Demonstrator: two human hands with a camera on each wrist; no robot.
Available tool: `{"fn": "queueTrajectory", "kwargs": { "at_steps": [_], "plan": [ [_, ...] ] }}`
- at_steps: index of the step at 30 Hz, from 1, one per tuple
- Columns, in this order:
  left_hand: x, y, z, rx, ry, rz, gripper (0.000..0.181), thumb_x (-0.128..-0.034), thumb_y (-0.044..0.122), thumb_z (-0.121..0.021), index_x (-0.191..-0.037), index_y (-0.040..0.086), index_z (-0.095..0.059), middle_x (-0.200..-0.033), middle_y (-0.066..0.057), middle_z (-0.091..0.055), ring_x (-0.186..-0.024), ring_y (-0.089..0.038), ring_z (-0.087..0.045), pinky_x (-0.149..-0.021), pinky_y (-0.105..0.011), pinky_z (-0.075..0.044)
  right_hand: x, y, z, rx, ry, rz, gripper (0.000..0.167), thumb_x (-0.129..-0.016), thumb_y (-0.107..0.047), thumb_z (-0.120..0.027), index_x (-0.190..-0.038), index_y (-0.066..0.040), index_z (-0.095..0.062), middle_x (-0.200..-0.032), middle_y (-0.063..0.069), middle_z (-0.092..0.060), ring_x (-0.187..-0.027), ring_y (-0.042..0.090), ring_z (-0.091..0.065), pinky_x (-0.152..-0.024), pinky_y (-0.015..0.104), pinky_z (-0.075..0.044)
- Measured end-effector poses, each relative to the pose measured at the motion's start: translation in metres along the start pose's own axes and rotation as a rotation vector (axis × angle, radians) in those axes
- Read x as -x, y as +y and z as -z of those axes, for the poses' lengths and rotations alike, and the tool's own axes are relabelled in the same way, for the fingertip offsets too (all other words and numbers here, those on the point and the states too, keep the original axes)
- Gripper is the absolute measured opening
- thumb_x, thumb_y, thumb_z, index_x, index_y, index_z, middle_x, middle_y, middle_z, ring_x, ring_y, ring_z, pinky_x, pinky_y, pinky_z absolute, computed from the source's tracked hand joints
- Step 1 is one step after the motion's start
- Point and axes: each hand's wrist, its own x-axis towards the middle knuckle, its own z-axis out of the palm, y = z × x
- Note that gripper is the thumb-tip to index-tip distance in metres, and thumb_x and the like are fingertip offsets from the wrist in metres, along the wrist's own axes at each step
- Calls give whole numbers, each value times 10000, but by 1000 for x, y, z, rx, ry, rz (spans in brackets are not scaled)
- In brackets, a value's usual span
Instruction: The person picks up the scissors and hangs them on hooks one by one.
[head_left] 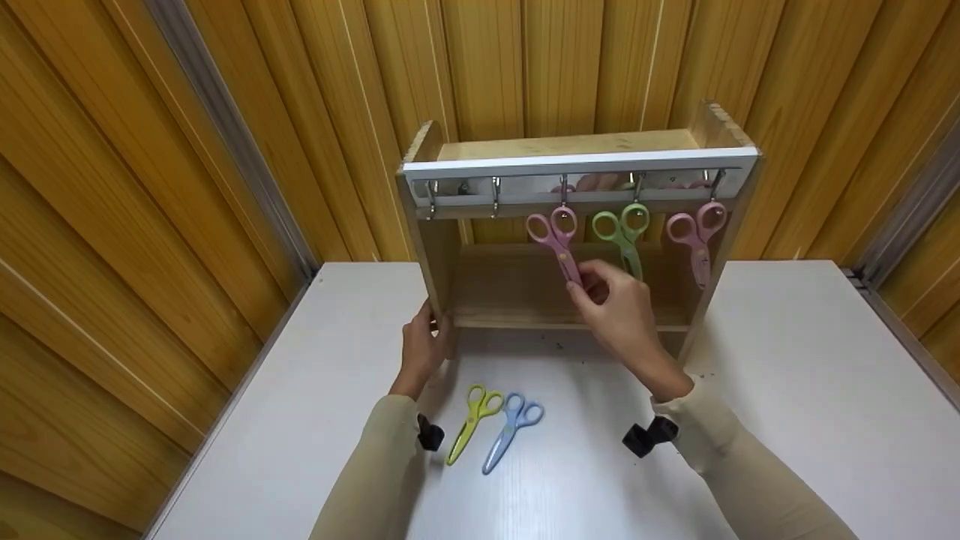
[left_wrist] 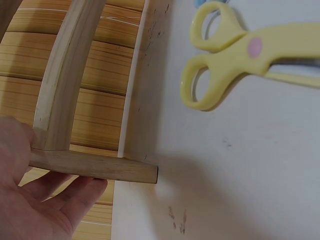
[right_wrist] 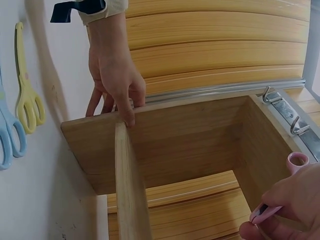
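Note:
My right hand [head_left: 624, 315] pinches the blade end of pink scissors [head_left: 556, 238], whose right finger loop lies over the middle hook of a wooden rack [head_left: 562, 325]. In the right wrist view the blade tip sits between thumb and fingers. Low on the rack's left side, my left hand [head_left: 423, 346] grips the side panel [left_wrist: 95, 166], with fingers on its outer face. Green scissors [head_left: 628, 231] and other pink scissors [head_left: 697, 234] hang from the two hooks to the right. Yellow scissors [head_left: 473, 421] and blue scissors [head_left: 511, 433] lie on the table before the rack.
Two hooks at the left of the metal strip [head_left: 529, 185] carry nothing. The rack stands on a white table [head_left: 795, 375] near a wood-panelled wall [head_left: 562, 67]. A shelf board crosses the rack's lower part. Black camera mounts [head_left: 651, 436] sit at both wrists.

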Motion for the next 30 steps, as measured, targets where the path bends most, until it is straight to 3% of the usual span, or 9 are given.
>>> {"fn": "queueTrajectory", "kwargs": {
  "at_steps": [22,30],
  "plan": [
    [0,2,-1,31,-14,49,474,-1065,184,-563,-1516,59,-483,-1366,-145,-652,-1099,-255,-693,-897,-400,-584,3,16,-7,-2,-17,-19,147,-945,-112,-748,-1070,-36,-735,-886,77,-707,-766,214,-605,-656,231,-477],
    [1,1,0,14,1,6,428,-1058,144,-575,-1465,23,-528,-1254,-161,-705,-1064,-272,-706,-895,-427,-579,5,23,-6,-1,-31,-40,154,-954,-107,-735,-1084,-25,-727,-894,89,-702,-774,226,-616,-652,218,-481]
  ]
}}
